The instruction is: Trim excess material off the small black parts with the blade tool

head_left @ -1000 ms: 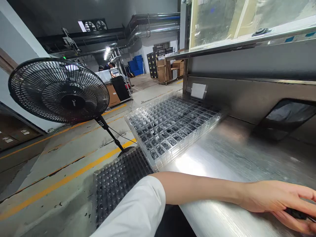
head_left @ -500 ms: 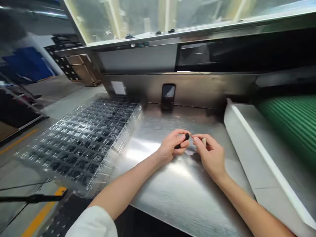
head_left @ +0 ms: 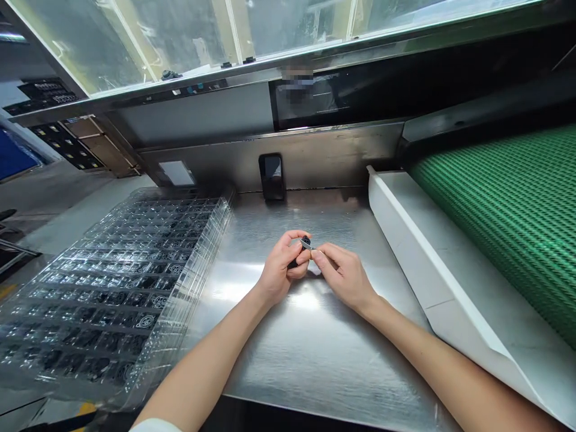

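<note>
Brushed glossy steel table (head_left: 288, 360), clear plastic trays (head_left: 112, 288) (shiny), ribbed green belt (head_left: 508, 222)

Both hands meet over the steel table (head_left: 315, 354). The left hand (head_left: 281, 267) pinches a small black part (head_left: 306, 242) between thumb and fingers, and the right hand (head_left: 344, 276) touches that part with its fingertips. To the left lies a stack of clear trays (head_left: 112, 282) holding rows of dark parts. A phone (head_left: 272, 176) leans upright against the back wall. On the right, a white chute (head_left: 432, 282) borders a green belt (head_left: 508, 210).
</note>
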{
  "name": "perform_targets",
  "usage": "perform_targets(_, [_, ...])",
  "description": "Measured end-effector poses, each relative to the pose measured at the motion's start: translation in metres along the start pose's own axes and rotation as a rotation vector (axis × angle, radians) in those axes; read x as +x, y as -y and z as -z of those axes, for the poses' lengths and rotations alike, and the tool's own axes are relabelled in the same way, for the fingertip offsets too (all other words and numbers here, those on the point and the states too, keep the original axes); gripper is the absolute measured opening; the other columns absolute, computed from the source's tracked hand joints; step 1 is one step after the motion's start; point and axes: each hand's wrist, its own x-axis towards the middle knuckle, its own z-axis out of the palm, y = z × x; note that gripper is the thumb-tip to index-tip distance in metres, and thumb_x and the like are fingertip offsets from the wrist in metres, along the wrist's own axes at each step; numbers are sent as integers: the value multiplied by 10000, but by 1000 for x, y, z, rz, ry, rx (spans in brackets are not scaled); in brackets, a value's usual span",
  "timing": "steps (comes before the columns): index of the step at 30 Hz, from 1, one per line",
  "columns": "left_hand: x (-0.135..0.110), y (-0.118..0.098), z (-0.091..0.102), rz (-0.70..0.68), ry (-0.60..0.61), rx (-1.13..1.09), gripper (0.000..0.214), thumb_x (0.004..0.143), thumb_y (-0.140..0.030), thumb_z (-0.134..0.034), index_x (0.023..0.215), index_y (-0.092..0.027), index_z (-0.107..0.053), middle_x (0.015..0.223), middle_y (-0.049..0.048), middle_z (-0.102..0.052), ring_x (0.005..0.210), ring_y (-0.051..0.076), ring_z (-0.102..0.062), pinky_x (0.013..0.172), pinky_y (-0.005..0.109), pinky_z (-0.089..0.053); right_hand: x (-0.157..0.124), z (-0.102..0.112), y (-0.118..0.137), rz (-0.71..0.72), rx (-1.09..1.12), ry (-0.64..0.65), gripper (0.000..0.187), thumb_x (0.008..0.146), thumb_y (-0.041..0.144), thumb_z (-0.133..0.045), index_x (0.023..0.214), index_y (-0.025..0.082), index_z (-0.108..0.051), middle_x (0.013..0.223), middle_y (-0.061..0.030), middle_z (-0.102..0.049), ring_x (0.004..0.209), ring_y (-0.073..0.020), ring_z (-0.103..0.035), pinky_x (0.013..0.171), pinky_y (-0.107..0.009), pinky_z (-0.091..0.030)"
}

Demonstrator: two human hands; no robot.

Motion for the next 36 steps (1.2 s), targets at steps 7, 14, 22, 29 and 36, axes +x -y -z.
perform_targets(7, [-1,0,-1,-5,-25,10,415,917,-420,-761,1164,-170,-539,670,-79,-390,458,12,-192,476,185,-107,0,0,1,8,8,13,425,1159,396,-463,788,189,-473,712,28,-436,651,-147,-415,637,-299,-286])
perform_targets(14, [-1,-1,-3,-11,-48,21,460,886,-442,-792,1157,-173,-535,662,-82,-394,461,14,-179,472,186,-98,0,-1,3,10,12,28,455,1168,438,-422,785,194,-447,704,21,-429,642,-154,-416,632,-303,-295])
perform_targets(22, [-2,-2,-3,-7,-51,40,459,877,-439,-796,1152,-156,-560,664,-78,-382,465,14,-181,473,187,-100,1,0,7,-48,-25,33,531,1161,555,-364,771,203,-441,699,1,-448,648,-171,-436,636,-312,-303])
perform_targets(29, [-2,-4,-5,-4,-44,50,457,885,-441,-788,1150,-148,-558,678,-72,-379,473,16,-188,474,185,-107,0,1,3,-56,-37,4,497,1156,518,-391,782,199,-463,709,1,-469,666,-170,-451,651,-314,-306])
perform_targets(36, [-3,-7,-7,0,-76,68,509,846,-461,-826,1147,-154,-554,664,-79,-366,473,17,-187,478,184,-106,0,1,5,5,-65,6,447,1165,488,-407,870,194,-567,769,-3,-542,687,-163,-489,666,-297,-313])
